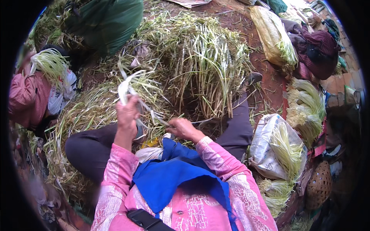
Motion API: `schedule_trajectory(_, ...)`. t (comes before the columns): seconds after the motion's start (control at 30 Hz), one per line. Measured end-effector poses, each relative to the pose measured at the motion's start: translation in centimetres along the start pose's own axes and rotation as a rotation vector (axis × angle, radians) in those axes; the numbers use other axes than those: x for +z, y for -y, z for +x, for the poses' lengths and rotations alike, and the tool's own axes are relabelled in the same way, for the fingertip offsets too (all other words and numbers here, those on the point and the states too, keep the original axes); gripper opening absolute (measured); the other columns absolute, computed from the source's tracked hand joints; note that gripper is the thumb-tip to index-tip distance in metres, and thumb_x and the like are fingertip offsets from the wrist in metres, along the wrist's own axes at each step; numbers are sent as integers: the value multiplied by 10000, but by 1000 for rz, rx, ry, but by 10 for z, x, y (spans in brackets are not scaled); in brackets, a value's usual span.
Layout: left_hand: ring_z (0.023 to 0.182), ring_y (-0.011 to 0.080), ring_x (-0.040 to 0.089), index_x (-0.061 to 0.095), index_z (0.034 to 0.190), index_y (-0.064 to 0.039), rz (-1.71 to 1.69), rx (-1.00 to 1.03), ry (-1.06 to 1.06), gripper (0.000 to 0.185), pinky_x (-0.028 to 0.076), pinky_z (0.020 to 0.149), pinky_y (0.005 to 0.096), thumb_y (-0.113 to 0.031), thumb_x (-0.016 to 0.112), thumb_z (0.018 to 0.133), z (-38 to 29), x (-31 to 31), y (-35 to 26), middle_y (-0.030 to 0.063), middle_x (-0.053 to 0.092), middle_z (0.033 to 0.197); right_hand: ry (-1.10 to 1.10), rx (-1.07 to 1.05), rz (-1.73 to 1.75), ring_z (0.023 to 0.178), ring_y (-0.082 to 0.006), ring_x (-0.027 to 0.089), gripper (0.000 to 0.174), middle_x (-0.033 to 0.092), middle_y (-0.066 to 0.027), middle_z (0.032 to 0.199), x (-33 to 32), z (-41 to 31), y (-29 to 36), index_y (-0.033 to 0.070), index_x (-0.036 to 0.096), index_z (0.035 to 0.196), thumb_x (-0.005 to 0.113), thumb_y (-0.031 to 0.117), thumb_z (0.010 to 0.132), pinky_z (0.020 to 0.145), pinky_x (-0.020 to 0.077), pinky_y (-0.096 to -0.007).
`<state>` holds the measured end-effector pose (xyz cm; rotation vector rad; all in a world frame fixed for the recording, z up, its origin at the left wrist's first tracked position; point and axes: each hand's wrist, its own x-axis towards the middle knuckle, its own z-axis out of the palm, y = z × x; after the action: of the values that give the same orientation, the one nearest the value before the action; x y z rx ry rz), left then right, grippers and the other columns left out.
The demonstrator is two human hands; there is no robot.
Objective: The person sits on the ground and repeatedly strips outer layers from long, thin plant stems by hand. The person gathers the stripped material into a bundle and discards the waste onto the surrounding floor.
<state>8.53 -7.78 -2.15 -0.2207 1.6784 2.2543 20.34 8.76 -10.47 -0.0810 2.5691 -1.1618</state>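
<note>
My left hand is raised over my bent knee, closed around pale, whitish plant stalks whose limp leaves hang over its top. Lower and to the right, my right hand pinches the end of a thin pale strip that runs down from the left hand. Whether the strip is still attached to the stalks cannot be told. Just beyond both hands lies a large heap of long green-and-white stalks, many with their stems pointing towards me. Loose leaf trimmings cover the ground on the left.
At right, tied pale-green bundles are stacked near a white plastic sack bearing another bunch. A woven basket stands behind. A co-worker sits left, another person far right. A dark green bag stands upper left.
</note>
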Motion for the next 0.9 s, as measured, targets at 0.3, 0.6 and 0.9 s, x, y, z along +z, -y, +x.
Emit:
schedule_trajectory(0.3, 446, 12, 429, 608, 869, -45, 140, -379, 197, 147, 300, 367, 157, -168, 628, 791, -42, 26, 64, -14, 551, 646, 155, 53, 409, 543, -136, 527, 307, 592, -81, 613, -37, -1, 22, -27, 621, 746, 509, 245, 832, 511, 412, -302)
schedule_trajectory(0.6, 755, 167, 613, 570, 880, 2, -92, -185, 292, 211, 506, 658, 261, -204, 531, 853, -37, 21, 51, 99, 622, 856, 59, 86, 664, 520, -84, 473, 330, 538, -32, 557, -28, -36, 35, 5, 591, 740, 500, 295, 867, 489, 396, -272)
schedule_trajectory(0.9, 686, 140, 595, 582, 841, -8, 9, -354, 346, 141, 477, 599, 223, -146, 552, 838, -54, 32, 67, 104, 626, 811, 59, -6, 580, 577, -168, 568, 309, 604, -104, 649, -32, -26, 30, -30, 598, 833, 489, 258, 858, 561, 455, -308)
